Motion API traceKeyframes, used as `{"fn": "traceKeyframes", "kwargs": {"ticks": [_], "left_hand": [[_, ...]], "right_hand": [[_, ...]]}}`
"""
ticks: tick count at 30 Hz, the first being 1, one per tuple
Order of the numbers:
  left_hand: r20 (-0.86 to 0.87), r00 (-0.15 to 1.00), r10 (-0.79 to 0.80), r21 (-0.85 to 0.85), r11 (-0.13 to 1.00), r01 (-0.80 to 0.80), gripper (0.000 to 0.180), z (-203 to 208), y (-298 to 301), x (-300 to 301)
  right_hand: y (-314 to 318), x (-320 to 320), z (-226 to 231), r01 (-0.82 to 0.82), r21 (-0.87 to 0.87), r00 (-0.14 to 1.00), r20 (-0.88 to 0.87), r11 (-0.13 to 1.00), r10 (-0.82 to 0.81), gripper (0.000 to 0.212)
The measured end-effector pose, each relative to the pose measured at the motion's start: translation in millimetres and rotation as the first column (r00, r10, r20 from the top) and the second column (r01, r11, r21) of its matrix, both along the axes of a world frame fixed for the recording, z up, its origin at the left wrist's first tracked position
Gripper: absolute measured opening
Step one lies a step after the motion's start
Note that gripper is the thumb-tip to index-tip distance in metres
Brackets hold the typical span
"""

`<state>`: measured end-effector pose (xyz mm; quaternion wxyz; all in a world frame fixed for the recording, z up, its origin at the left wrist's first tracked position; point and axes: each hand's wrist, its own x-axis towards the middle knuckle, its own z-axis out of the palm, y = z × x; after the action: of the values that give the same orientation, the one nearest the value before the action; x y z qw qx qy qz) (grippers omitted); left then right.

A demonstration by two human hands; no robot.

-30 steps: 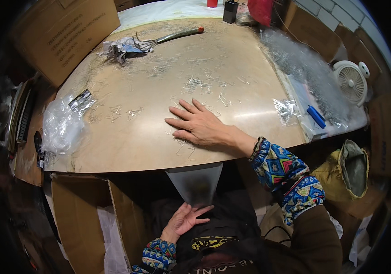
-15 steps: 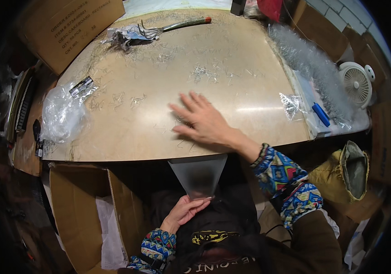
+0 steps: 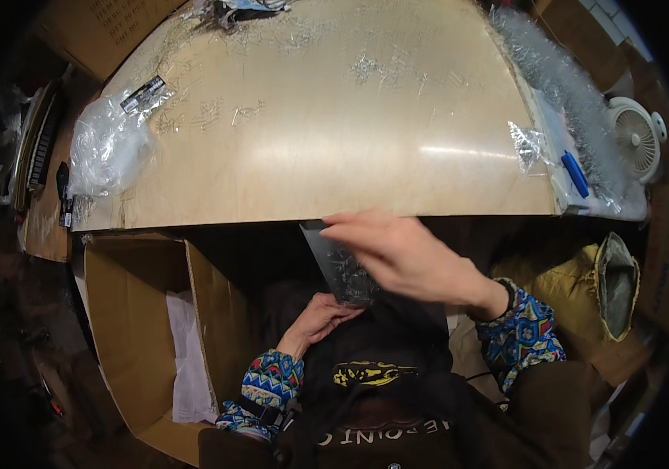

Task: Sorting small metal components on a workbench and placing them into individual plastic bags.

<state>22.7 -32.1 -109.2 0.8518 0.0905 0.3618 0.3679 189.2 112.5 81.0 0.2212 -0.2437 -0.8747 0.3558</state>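
Note:
My left hand (image 3: pixel 320 320) pinches the lower end of a clear plastic bag (image 3: pixel 328 262) in front of my lap, just below the table's front edge. Small bent metal wire hooks show through the plastic. Over the bag's upper part and the table edge reaches my right hand (image 3: pixel 401 254), its fingers stretched out flat and hiding part of the bag; no object shows in it. On the wooden tabletop (image 3: pixel 303 172) beyond lie more loose wire hooks (image 3: pixel 367 69), in scattered little heaps toward the back and the left.
A crumpled clear bag (image 3: pixel 112 152) lies at the table's left. Past the right edge are a blue pen (image 3: pixel 575 173), silvery bubble wrap (image 3: pixel 553 94) and a white fan (image 3: pixel 633 139). An upright cardboard box (image 3: pixel 135 336) stands at lower left, a yellow sack (image 3: pixel 577 289) at lower right.
My right hand has swept off the tabletop toward me, over the bag. Hooks near the front edge have left the table, and hooks now show in the bag. The view has tilted down.

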Motion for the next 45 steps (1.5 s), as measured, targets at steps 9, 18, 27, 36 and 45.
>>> {"fn": "traceKeyframes", "kwargs": {"ticks": [9, 18, 27, 36, 45], "left_hand": [[0.057, 0.997, 0.045, 0.028, 0.999, -0.046, 0.032, 18.3, 5.1, 9.7], [0.151, 0.987, -0.058, 0.124, 0.992, 0.039, 0.028, -5.4, -0.7, 10.4], [0.152, 0.978, -0.142, 0.063, 0.989, 0.134, 0.06, 18.3, -17.4, -13.4], [-0.223, 0.965, -0.138, 0.261, 0.945, 0.196, 0.027, 102.0, 40.1, -5.3], [-0.137, 0.989, 0.049, 0.226, 0.974, -0.017, 0.05, 87.7, 32.4, 2.1]], "right_hand": [[-47.7, 15.5, -69.7, -0.218, 0.292, 0.917, 0.388, 0.931, 0.092, 0.02], [-59.2, 26.9, -90.7, -0.41, 0.116, 0.839, 0.437, 0.905, 0.325, 0.019], [-24.8, 35.8, -36.9, 0.058, -0.108, 0.998, 0.006, 0.992, -0.058, 0.03], [-39.8, 15.7, -46.4, -0.031, 0.136, 0.984, 0.179, 0.99, 0.006, 0.028], [80.4, 121.8, -31.0, 0.533, 0.558, 0.769, -0.006, 0.636, -0.64, 0.018]]}}
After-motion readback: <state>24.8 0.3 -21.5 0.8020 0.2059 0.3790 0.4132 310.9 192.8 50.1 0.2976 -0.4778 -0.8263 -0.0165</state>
